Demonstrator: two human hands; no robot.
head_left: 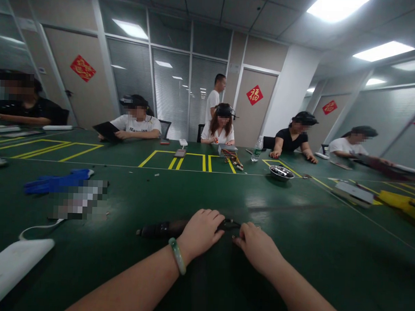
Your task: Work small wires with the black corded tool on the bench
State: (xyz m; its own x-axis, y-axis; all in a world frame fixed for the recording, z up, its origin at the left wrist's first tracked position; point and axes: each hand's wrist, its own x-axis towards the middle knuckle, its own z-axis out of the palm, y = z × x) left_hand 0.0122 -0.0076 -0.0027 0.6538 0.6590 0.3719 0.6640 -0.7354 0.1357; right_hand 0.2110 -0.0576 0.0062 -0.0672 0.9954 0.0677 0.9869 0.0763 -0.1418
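Observation:
A black electric screwdriver (159, 229) lies sideways on the green table in front of me, its narrow tip pointing left. My left hand (202, 231), with a green bangle at the wrist, is closed over its right end, hiding that part. From there a short loop of black cord (231, 223) runs across to my right hand (257, 245). The right hand's thumb and fingers are pinched together at the cord's end. Exactly how the fingertips grip it is hard to see.
A white power bank (16, 271) with a white cable lies at the left, near a blue glove (57, 181). Farther off are a metal bowl (281, 173), a water bottle (257, 149) and a yellow glove (401, 201) at right. Several people sit across the table.

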